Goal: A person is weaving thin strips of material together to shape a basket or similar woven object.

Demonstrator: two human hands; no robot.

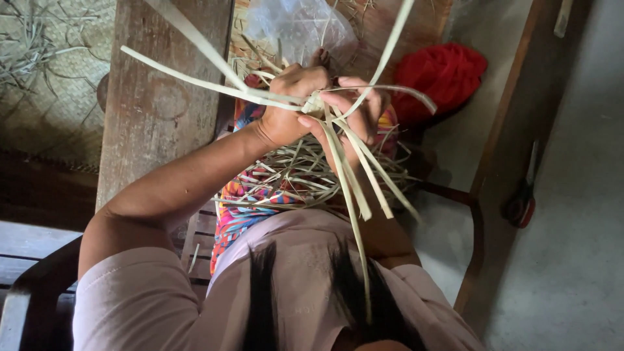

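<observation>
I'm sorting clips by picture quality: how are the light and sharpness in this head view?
Head view: soft daylight falls on the hands, left hand and right hand, and on the pale leaf strips; the chair at lower left sits in deep shadow; the clear plastic bag looks washed out; strip ends look slightly blurred.

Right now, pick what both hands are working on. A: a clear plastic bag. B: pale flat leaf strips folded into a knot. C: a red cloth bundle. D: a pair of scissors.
B: the left hand and right hand pinch a small knot of pale leaf strips, whose loose ends fan outward.
</observation>
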